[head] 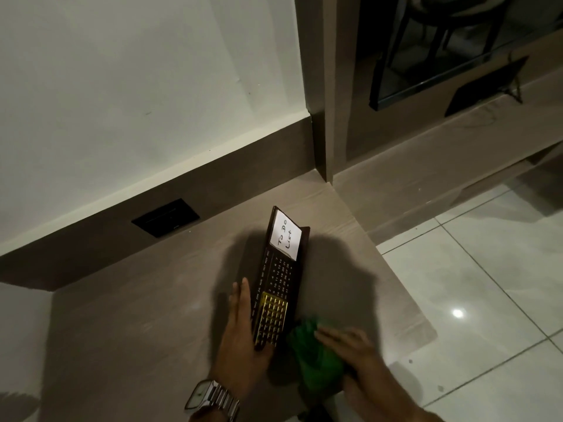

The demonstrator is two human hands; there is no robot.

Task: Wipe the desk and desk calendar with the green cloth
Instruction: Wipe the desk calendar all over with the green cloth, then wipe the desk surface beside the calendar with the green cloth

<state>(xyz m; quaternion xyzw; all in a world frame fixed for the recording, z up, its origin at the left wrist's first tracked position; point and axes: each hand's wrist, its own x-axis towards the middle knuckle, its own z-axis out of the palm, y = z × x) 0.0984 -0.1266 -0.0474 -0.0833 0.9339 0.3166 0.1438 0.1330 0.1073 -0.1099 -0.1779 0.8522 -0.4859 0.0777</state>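
The dark brown desk calendar (278,280) stands on the wood-grain desk (137,315), with a white "To Do List" note at its far end and a gold date grid near me. My left hand (242,333) grips its near end, fingers flat along its left side. My right hand (353,351) presses the bunched green cloth (313,357) onto the desk just right of the calendar's near end, close to the desk's front edge.
A black socket plate (166,217) sits in the brown back panel behind the desk. The desk's right edge drops to a white tiled floor (487,300). A dark framed panel (484,86) leans on a lower ledge at the far right.
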